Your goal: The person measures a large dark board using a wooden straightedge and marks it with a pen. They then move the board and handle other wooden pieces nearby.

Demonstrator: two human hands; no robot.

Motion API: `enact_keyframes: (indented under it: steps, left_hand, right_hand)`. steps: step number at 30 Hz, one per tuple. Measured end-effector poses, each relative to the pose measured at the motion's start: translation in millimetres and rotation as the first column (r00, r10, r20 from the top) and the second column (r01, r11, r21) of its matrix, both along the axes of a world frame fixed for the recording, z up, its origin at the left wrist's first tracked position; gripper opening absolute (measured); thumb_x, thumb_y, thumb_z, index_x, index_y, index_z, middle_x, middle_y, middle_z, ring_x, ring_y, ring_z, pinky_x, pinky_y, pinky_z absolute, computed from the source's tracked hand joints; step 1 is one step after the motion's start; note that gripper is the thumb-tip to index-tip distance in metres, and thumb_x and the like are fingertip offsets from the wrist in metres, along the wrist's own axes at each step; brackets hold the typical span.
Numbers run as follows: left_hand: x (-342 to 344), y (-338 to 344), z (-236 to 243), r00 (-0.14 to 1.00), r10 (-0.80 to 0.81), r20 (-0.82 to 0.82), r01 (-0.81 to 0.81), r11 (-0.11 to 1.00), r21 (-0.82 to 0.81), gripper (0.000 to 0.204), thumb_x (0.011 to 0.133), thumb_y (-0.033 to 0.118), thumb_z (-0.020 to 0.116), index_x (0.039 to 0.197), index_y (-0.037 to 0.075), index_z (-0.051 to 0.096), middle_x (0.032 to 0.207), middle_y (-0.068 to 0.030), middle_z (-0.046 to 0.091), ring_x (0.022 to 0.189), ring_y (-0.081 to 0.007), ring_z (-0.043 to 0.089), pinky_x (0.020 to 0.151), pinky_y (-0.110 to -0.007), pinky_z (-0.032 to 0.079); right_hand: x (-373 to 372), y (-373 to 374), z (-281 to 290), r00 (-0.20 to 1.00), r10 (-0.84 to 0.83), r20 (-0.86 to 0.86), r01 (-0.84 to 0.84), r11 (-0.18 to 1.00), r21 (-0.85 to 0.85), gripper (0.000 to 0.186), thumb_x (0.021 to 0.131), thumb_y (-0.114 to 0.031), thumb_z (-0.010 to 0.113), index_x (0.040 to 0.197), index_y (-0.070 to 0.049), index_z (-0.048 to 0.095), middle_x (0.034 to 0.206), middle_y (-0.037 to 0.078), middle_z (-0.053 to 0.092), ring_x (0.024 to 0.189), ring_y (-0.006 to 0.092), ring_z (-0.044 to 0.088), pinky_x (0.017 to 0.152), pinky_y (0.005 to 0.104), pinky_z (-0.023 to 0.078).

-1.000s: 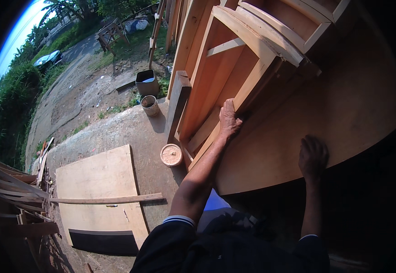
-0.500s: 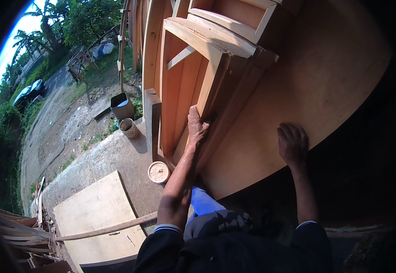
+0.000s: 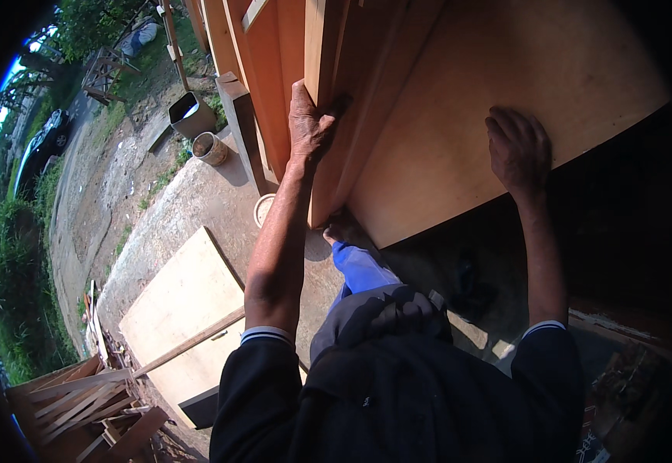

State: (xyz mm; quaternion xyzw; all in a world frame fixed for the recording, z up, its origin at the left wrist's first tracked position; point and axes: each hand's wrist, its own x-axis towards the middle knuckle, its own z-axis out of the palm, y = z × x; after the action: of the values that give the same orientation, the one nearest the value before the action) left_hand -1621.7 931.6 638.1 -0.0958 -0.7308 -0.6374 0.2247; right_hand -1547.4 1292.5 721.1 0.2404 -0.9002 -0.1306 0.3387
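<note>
My left hand (image 3: 310, 127) is closed around the edge of a wooden cabinet frame (image 3: 320, 54), its thumb on the right side. The frame has reddish-brown inner boards (image 3: 270, 85) and stands in front of me, running out of the top of the picture. A broad, pale brown plywood panel (image 3: 444, 147) slopes away to the right of it. Near the panel's front edge my right hand (image 3: 519, 150) lies on the surface, knuckles up and fingers slightly bent. The thumb of that hand is hidden.
A round tub (image 3: 263, 208) is partly behind my left forearm. Farther out stand a bucket (image 3: 209, 148) and a dark square container (image 3: 192, 116). A plywood sheet (image 3: 174, 301) with a strip (image 3: 197, 336) across it lies left, beside scrap wood (image 3: 81, 405). My foot (image 3: 333, 233) is near the frame's base.
The cabinet frame and both hands sit higher in the picture, and my foot has come into view. My left hand keeps its hold, and my right hand stays on the panel.
</note>
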Motion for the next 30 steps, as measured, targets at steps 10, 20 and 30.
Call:
enact_keyframes:
  steps: [10, 20, 30]
  left_hand:
    - [16, -3, 17, 0.996, -0.042, 0.079, 0.039, 0.999, 0.037, 0.047, 0.089, 0.013, 0.079, 0.124, 0.004, 0.049, 0.116, -0.0144, 0.066, 0.107, -0.0214, 0.065, 0.094, -0.036, 0.053]
    - [20, -16, 22, 0.99, -0.135, 0.041, 0.135, 0.991, 0.004, 0.046, 0.09, 0.01, 0.078, 0.125, 0.005, 0.048, 0.118, -0.0138, 0.068, 0.11, -0.02, 0.066, 0.095, -0.036, 0.054]
    - [34, -13, 17, 0.999, -0.039, 0.018, 0.037, 0.995, 0.092, 0.045, 0.089, 0.007, 0.078, 0.124, 0.007, 0.05, 0.116, -0.0097, 0.068, 0.107, -0.0171, 0.066, 0.095, -0.035, 0.054]
  right_hand:
    - [-1, 2, 2, 1.0, 0.024, -0.007, -0.025, 0.998, -0.049, 0.015, 0.09, -0.016, 0.066, 0.104, -0.011, 0.07, 0.122, -0.002, 0.066, 0.119, 0.0158, 0.059, 0.105, 0.0395, 0.043]
    - [-2, 6, 0, 1.0, 0.002, -0.006, -0.002, 0.999, -0.05, 0.018, 0.087, -0.017, 0.067, 0.105, -0.014, 0.069, 0.125, -0.005, 0.065, 0.122, 0.0129, 0.057, 0.108, 0.0392, 0.041]
    - [-3, 4, 2, 1.0, 0.0, 0.01, 0.0, 0.999, -0.048, 0.018, 0.088, -0.017, 0.069, 0.105, -0.012, 0.068, 0.125, -0.003, 0.065, 0.121, 0.015, 0.059, 0.107, 0.0403, 0.044]
